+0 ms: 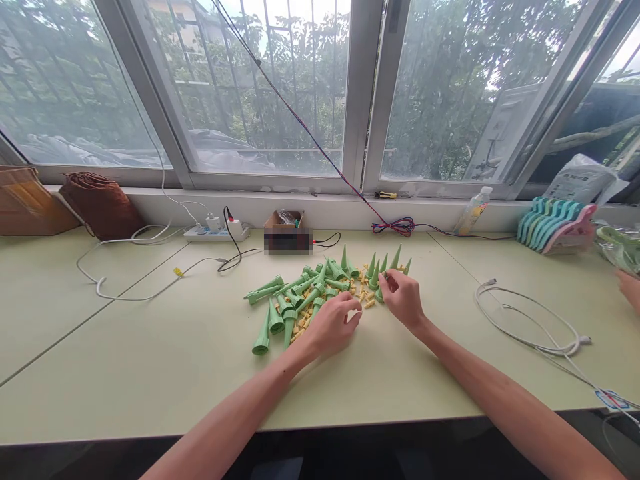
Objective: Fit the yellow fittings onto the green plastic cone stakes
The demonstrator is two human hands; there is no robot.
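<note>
A pile of green plastic cones (290,319), hollow spikes with wide collars, lies on the table, mixed with small yellow plastic fittings (369,297). My left hand (336,321) hovers at the pile's right front edge, palm down. Its fingers curl toward the thumb, and anything between them is hidden. At the right end, several green cones stand upright with their points up (395,257). My right hand (403,297) is among them, thumb and fingers pinched at the top of a green cone (379,293). The fingers partly cover that cone.
Behind the pile are a small open box (285,220), a power strip (215,233) and coiled wires (395,227). A bottle (473,211) and plastic hangers (555,225) stand back right. A white cable (530,327) loops across the right side. Another person's hand (629,288) shows at the right edge.
</note>
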